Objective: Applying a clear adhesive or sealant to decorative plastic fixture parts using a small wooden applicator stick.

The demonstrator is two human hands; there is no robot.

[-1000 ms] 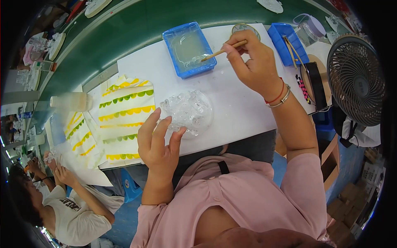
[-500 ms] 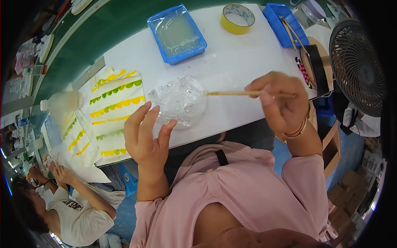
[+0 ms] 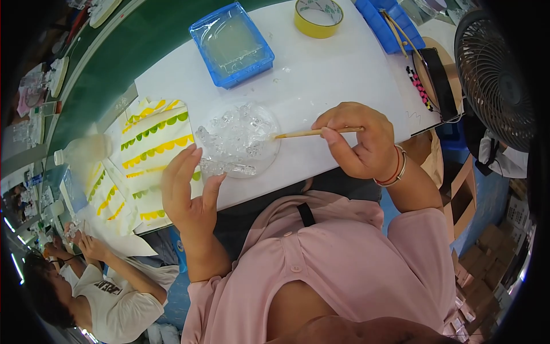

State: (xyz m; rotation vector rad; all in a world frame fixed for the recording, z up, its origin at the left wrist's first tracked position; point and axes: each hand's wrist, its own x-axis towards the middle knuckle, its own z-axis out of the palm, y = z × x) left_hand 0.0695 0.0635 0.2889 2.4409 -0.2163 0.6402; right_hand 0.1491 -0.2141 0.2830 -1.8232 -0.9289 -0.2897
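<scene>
My right hand pinches a thin wooden stick, held nearly level. Its narrow tip points left, at the right part of a heap of clear, glassy pieces; I cannot tell whether it touches them. The pieces lie on a round, clear dish on the white tabletop. My left hand is at the heap's left edge, thumb and fingers spread apart with nothing seen between them. Whether its fingertips touch the pieces is unclear.
Behind the dish stand a blue tray of cloudy, clear material and a yellow tape roll. A blue box with sticks, a phone-like black slab and a fan are right. Patterned paper lies left, near a co-worker.
My right hand has moved left, carrying the stick's tip to the edge of the clear heap. My left hand has shifted slightly left. The whole view has shifted a little.
</scene>
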